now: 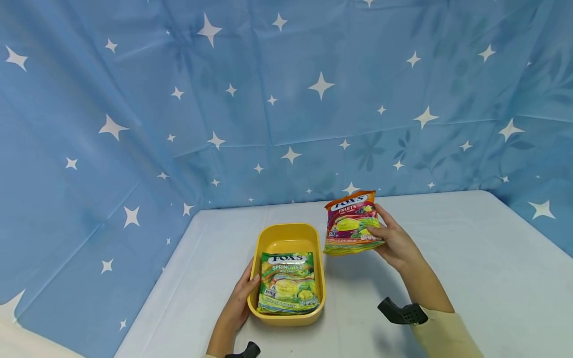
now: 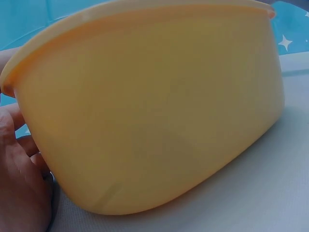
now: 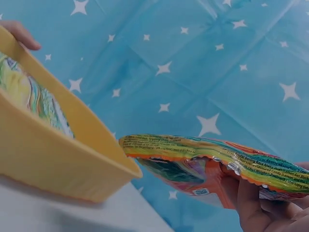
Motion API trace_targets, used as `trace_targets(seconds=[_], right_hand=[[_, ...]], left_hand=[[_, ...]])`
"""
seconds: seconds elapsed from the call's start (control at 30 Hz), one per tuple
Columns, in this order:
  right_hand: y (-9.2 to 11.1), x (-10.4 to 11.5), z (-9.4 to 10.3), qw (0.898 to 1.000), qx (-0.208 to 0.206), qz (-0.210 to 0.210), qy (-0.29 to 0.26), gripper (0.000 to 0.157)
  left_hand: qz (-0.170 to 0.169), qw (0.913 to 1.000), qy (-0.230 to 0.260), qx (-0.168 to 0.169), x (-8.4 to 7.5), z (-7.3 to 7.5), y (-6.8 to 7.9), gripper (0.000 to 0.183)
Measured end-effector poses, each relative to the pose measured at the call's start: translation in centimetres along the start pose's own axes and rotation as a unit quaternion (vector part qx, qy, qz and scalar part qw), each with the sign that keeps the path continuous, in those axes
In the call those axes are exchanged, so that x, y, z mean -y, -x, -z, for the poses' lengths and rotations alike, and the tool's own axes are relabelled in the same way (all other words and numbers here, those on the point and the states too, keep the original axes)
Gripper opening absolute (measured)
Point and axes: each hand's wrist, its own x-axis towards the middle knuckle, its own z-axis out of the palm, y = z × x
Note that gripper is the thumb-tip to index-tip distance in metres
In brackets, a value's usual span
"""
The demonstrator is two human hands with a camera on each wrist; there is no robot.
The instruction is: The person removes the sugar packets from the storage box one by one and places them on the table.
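Observation:
A yellow plastic container (image 1: 286, 231) stands on the table with a green Spring Tea candy bag (image 1: 288, 286) lying in its near part. My left hand (image 1: 239, 301) grips the container's left side, thumb over the rim and the other fingers along the outer wall. To the right of the container, raised above the table, my right hand (image 1: 396, 241) holds an orange and purple Fruits candy bag (image 1: 351, 223) by its right edge. In the right wrist view this bag's underside (image 3: 193, 174) shows, with fingers beneath it.
A white cloth covers the table (image 1: 470, 258). Behind it and to the left hangs a blue curtain (image 1: 250, 124) with white stars. Dark wrist straps (image 1: 403, 314) sit at both wrists.

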Motion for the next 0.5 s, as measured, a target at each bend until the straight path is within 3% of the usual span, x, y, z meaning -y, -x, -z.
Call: trace_targets(seconds=[0.3, 0.5], right_hand=[[-1.1, -1.3, 0.5, 0.999, -0.024, -0.039, 0.019, 0.072], [-1.8, -2.4, 0.7, 0.997, -0.019, -0.047, 0.052, 0.070]], left_hand=[[0.003, 1.0000, 0.002, -0.007, 0.0, 0.0, 0.0, 0.064], [0.004, 0.9999, -0.003, -0.010, 0.0, 0.0, -0.1, 0.065]])
